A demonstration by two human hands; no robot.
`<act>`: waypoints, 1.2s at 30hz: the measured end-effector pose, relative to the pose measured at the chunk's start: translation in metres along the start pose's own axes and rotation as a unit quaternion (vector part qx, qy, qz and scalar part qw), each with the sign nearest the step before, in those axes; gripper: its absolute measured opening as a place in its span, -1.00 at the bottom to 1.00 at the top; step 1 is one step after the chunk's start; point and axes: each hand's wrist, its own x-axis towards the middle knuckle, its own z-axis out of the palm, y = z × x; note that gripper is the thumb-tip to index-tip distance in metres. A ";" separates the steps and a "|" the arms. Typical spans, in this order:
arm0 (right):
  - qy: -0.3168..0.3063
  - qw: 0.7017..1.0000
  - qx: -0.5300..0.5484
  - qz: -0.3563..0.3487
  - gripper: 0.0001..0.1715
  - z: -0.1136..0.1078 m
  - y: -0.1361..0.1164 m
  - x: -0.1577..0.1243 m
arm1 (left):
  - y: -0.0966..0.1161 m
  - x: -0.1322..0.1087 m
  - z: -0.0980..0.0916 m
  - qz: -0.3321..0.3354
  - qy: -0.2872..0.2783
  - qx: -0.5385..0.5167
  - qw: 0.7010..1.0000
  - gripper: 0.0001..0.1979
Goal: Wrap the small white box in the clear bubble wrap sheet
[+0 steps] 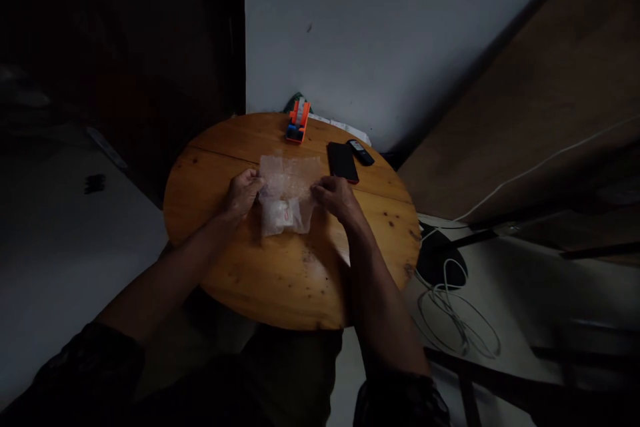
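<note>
A sheet of clear bubble wrap [287, 175] is spread over the round wooden table, with a small white wrapped packet [279, 215] at its lower left part. Red marks show on the packet. My left hand [244, 192] pinches the left edge of the wrap between thumb and fingers. At the right edge, my right hand [336, 195] is closed on the same sheet.
Behind the wrap on the wooden table [280, 280] stands an orange tape dispenser [299, 121]. A black notebook-like item [343, 161] and a dark handset [361, 152] lie at the back right. A looped cable [450, 307] is on the floor at right.
</note>
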 end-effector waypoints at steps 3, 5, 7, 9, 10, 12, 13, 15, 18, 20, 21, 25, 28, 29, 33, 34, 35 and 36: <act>-0.010 0.999 -0.015 0.028 -0.82 -0.005 0.006 0.003 | 0.001 0.001 -0.003 0.041 0.046 0.045 0.997 -0.67; -0.021 0.999 -0.026 0.035 -0.82 -0.005 0.004 0.003 | 0.002 -0.002 -0.005 0.098 0.072 0.077 0.990 -0.61; -0.033 0.998 -0.035 0.033 -0.80 -0.005 0.001 0.003 | 0.003 -0.007 -0.007 0.133 0.047 0.120 0.983 -0.60; -0.037 0.998 -0.042 0.022 -0.77 -0.005 -0.001 0.001 | 0.004 -0.014 -0.008 0.136 -0.026 0.177 0.975 -0.60; -0.037 0.998 -0.043 0.019 -0.76 -0.006 -0.002 0.001 | 0.005 -0.016 -0.008 0.133 -0.062 0.204 0.968 -0.59; -0.032 0.998 -0.045 0.015 -0.73 -0.007 -0.003 -0.001 | 0.005 -0.020 -0.007 0.128 -0.103 0.250 0.954 -0.57; -0.031 0.998 -0.044 0.015 -0.73 -0.008 -0.003 -0.001 | 0.005 -0.020 -0.006 0.125 -0.110 0.264 0.950 -0.56; -0.035 0.998 -0.050 0.020 -0.73 -0.010 -0.004 -0.002 | 0.004 -0.018 -0.005 0.114 -0.110 0.267 0.951 -0.58; -0.055 0.994 -0.084 0.038 -0.76 -0.015 -0.003 -0.002 | 0.002 -0.012 -0.006 0.096 -0.078 0.218 0.968 -0.66; -0.071 0.988 -0.129 0.053 -0.77 -0.019 -0.002 -0.002 | 0.002 -0.008 -0.010 0.083 -0.039 0.200 0.975 -0.72; -0.074 0.983 -0.158 0.057 -0.77 -0.021 -0.001 -0.002 | 0.003 -0.006 -0.012 0.081 -0.012 0.212 0.974 -0.74; -0.055 0.959 -0.270 0.069 -0.76 -0.023 -0.001 -0.003 | 0.006 0.000 -0.026 0.063 0.064 0.351 0.932 -0.84; -0.054 0.949 -0.302 0.075 -0.73 -0.020 -0.001 -0.003 | 0.007 0.003 -0.033 0.070 0.067 0.399 0.912 -0.83; -0.057 0.948 -0.305 0.076 -0.72 -0.019 -0.001 -0.004 | 0.007 0.003 -0.034 0.089 0.077 0.398 0.910 -0.78; -0.059 0.947 -0.308 0.075 -0.71 -0.017 -0.001 -0.004 | 0.010 0.000 -0.032 0.187 0.080 0.366 0.908 -0.71; -0.058 0.946 -0.309 0.074 -0.71 -0.017 -0.001 -0.004 | 0.012 -0.001 -0.029 0.200 0.050 0.361 0.909 -0.71; -0.057 0.946 -0.311 0.074 -0.70 -0.017 -0.001 -0.005 | 0.014 -0.003 -0.026 0.206 0.012 0.362 0.909 -0.71; -0.056 0.945 -0.313 0.074 -0.69 -0.017 -0.002 -0.005 | 0.016 -0.003 -0.022 0.205 -0.036 0.370 0.905 -0.68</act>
